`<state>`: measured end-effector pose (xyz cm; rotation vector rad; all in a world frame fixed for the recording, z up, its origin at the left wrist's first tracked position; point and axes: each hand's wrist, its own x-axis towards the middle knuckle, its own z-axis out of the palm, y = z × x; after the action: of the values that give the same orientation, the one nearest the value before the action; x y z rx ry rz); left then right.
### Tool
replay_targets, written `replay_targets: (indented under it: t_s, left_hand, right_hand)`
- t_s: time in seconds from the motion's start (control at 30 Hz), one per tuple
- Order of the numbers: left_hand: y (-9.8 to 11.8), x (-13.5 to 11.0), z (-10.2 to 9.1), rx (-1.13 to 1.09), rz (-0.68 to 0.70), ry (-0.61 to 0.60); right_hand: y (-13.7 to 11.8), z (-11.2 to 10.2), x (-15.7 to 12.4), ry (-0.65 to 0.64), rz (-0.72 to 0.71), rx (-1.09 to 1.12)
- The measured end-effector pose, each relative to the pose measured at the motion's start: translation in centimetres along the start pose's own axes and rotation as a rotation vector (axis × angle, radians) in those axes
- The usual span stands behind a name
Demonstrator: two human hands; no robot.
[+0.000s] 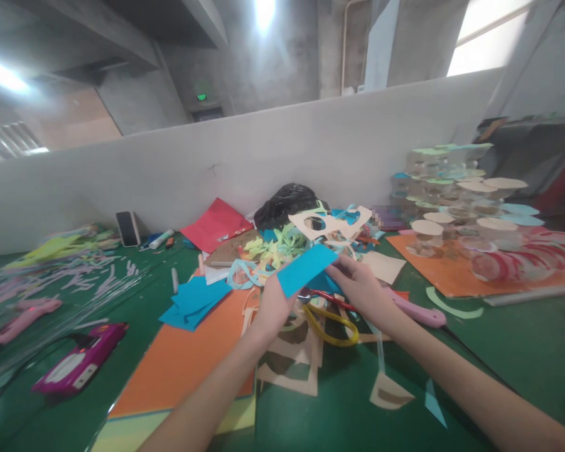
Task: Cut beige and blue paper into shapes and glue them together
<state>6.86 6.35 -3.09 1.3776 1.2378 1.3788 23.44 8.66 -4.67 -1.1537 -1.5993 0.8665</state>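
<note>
A folded-looking piece of bright blue paper (307,270) is held up over the middle of the table, between my two hands. My left hand (274,302) grips its lower left end, the fingers hidden behind the sheet. At the right end, my right hand (358,285) has its fingers pressed together on the paper's edge. Just under the hands lie scissors (332,323) with yellow and red handles. More blue sheets (195,302) rest to the left on a stack of orange paper (188,351). Cream paper offcuts (292,370) with cut-out holes are spread below.
A pink glue gun (417,311) with a cord lies to the right. Clear cups topped with paper discs (496,224) stand at the right back. A purple power strip (82,361) sits at the left. Behind the scraps are a black bag (285,204) and a white partition (179,169).
</note>
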Motion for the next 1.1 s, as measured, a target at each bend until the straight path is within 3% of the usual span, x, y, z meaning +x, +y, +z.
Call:
replay_targets:
  t_s: [0.17,0.47,0.8,1.1]
  left_hand:
    - [-0.3,0.7,0.1,0.082,-0.058,-0.111]
    - [-0.7,0.7,0.1,-0.033,-0.045,-0.147]
    - [-1.3,0.9,0.1,0.023,-0.05,-0.119]
    - [-0.4,0.6,0.1,0.018,-0.075,-0.095]
  right_hand:
    - [-0.4,-0.1,-0.2,0.029,0.007,-0.036]
    - [-0.4,-0.1,-0.1,0.003,0.017,-0.045]
    - [-0.4,-0.2,-0.1,0.008,-0.002,-0.038]
    - [-0.3,-0.1,-0.1,0.021,-0.01,-0.023]
